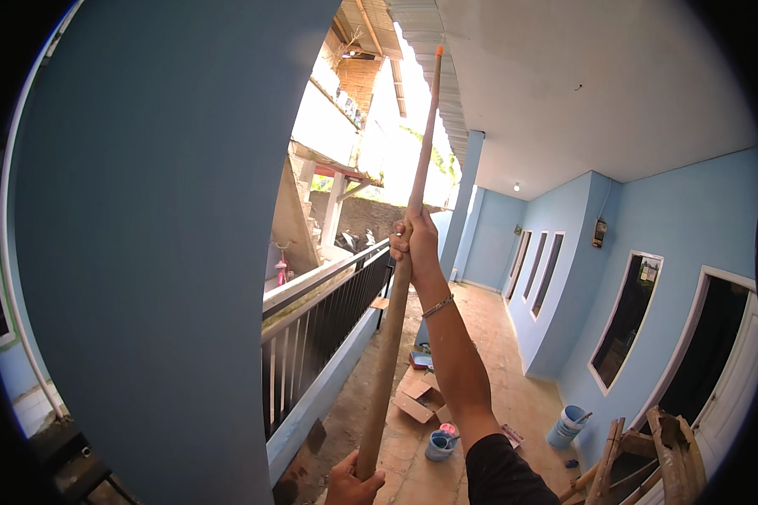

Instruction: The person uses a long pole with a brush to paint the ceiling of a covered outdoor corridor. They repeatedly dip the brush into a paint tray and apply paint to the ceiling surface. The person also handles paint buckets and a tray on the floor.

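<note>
A long wooden pole (394,320) runs from the bottom centre up toward the ceiling edge, ending in an orange tip (438,50). My right hand (414,240) is raised and wrapped around the pole near its middle; a thin bracelet sits on that wrist. My left hand (352,481) grips the pole's lower end at the bottom edge of the view. A wide blue pillar (168,252) stands close on the left, right beside the pole.
A dark metal railing (328,320) borders the corridor on the left. On the floor lie a flattened cardboard box (419,397), a small blue bucket (440,444) and a larger blue bucket (567,426). Wooden planks (648,459) lean at lower right. Blue walls with windows line the right.
</note>
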`<act>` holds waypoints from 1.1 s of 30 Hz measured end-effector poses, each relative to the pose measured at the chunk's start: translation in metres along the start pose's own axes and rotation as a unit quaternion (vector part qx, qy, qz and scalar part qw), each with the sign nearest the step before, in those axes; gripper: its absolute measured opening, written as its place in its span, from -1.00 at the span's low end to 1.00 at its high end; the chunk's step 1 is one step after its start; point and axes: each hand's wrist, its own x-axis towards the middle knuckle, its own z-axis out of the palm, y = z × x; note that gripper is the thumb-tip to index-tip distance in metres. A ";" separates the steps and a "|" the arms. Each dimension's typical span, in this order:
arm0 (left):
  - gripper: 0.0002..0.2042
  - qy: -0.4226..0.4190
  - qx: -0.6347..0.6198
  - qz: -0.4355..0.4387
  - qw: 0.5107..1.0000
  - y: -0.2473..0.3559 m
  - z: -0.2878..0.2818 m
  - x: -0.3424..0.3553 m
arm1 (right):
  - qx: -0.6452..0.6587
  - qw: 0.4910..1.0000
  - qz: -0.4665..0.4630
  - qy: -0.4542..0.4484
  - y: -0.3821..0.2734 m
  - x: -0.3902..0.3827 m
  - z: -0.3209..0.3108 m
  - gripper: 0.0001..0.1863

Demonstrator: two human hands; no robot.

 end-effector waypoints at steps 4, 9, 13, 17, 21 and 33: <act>-0.80 -0.013 0.021 -0.127 0.992 -0.014 -0.053 -0.060 | 0.028 0.999 0.010 -0.022 0.018 -0.059 0.034 -0.61; -0.77 -0.053 0.141 -0.142 0.978 -0.048 -0.091 -0.130 | 0.008 1.000 0.014 0.000 0.028 -0.140 0.060 -0.49; -0.41 -0.077 0.041 -0.196 0.977 -0.072 -0.099 -0.159 | -0.023 0.999 0.026 0.017 0.020 -0.168 0.063 -0.47; -0.47 -0.048 0.024 -0.196 0.979 -0.069 -0.077 -0.155 | 0.003 1.000 0.003 0.011 0.006 -0.155 0.058 -0.47; -0.79 -0.058 0.007 -0.197 0.979 -0.029 -0.062 -0.122 | 0.001 1.000 -0.003 0.007 0.001 -0.130 0.043 -0.54; -0.79 -0.085 0.007 -0.133 0.987 -0.009 0.040 0.052 | 0.015 1.000 -0.009 0.012 -0.013 0.056 -0.071 -0.72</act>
